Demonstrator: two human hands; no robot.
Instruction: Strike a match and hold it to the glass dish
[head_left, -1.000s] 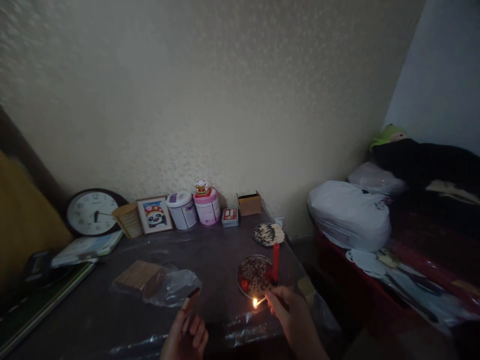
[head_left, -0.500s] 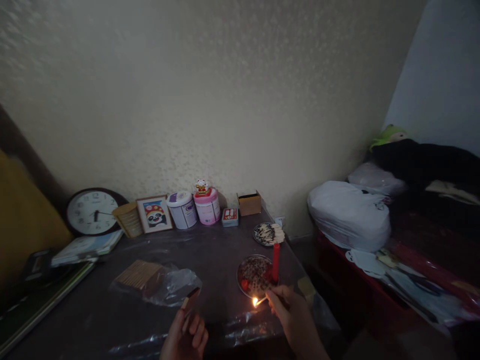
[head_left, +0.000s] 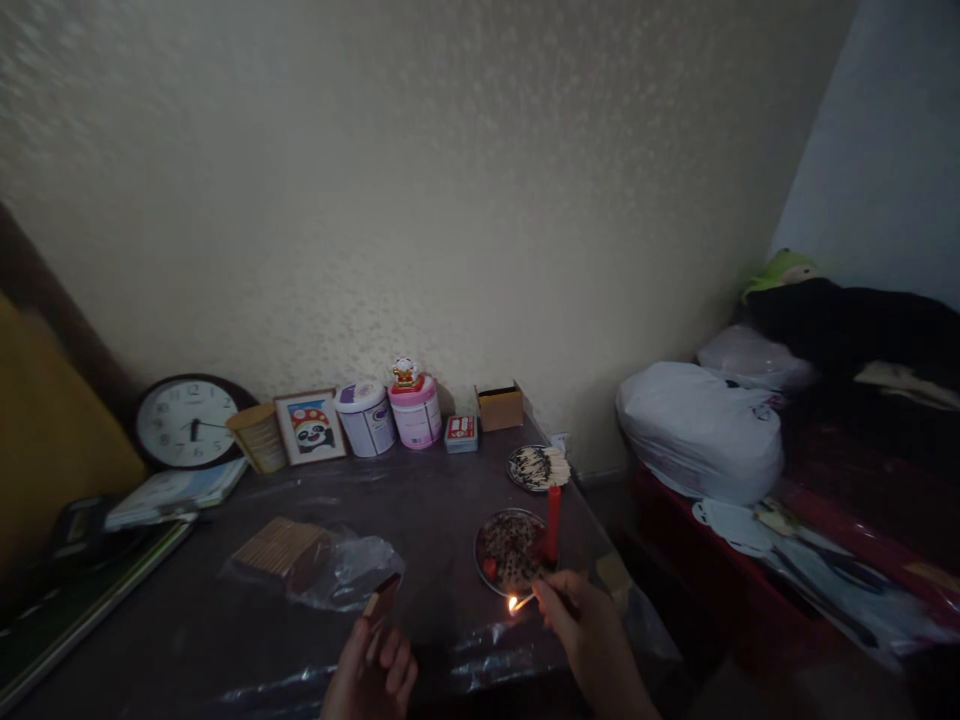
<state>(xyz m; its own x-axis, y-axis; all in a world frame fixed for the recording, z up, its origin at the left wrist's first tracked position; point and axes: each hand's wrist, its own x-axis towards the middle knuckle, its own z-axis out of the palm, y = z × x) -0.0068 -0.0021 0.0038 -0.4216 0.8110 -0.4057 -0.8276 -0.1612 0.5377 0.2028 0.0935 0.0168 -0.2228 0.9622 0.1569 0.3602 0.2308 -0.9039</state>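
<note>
My right hand [head_left: 589, 635] pinches lit match [head_left: 521, 603], flame just below red candle [head_left: 553, 523] standing on plate [head_left: 495, 530]; my left hand [head_left: 373, 672] grips matchbox [head_left: 380, 603] over counter [head_left: 435, 500]

Wall clock [head_left: 189, 422], panda picture [head_left: 310, 427], two tins (against wall).

Dim throughout, murky and grainy. Brightest spot a small match flame [head_left: 514, 604], casting a weak orange glow on the wrinkled plastic table cover [head_left: 487, 650]. Soft, cool daylight on the wall [head_left: 480, 200]. Deep shadow at lower left and far right. Wide-angle bending at the edges, corners soft.
</note>
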